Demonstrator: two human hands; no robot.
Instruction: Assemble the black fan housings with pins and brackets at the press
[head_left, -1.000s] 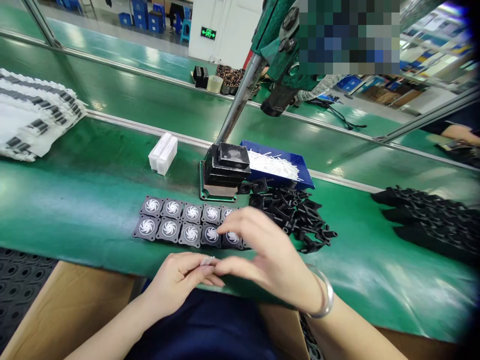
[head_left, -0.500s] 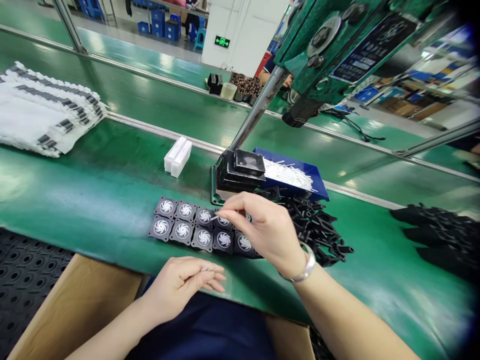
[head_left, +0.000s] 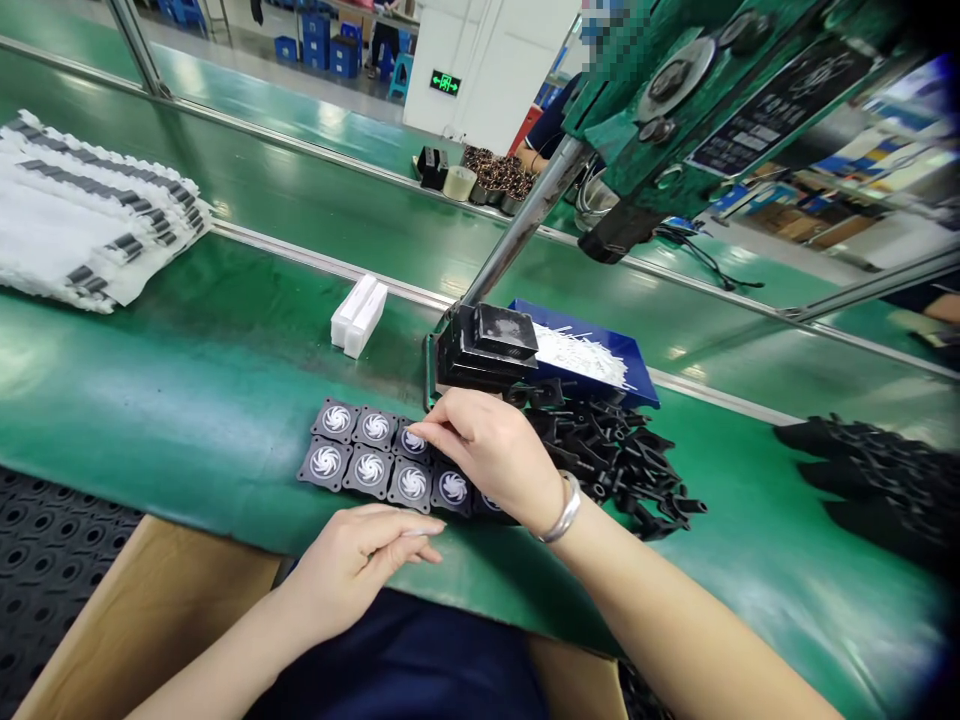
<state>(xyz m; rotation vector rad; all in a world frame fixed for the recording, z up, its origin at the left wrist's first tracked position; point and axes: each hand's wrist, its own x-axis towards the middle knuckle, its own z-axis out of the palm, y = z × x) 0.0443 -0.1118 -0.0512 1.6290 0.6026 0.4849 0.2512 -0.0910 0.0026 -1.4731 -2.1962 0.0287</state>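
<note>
Two rows of small square black fan frames with white swirl-shaped centres lie on the green bench. My right hand reaches over them, thumb and forefinger pinched at the centre of an upper-row fan. The thin white stick seen in this pinch a moment earlier is now hidden by the fingertips. Nearer the bench's front edge rests my left hand, thumb pressed against its fingers; something small and whitish may be between them, too small to make out. My right forearm and hand cover some fans at the row's right end.
A green press with a steel column and black base block stands behind. Beside it are a blue tray of white sticks, piled black parts and white blocks. White packs lie left.
My right hand has moved slightly left and its fingertips have come down on the upper-row fan, hiding the thin white stick. My left hand has barely moved, its fingers a little closer together.
</note>
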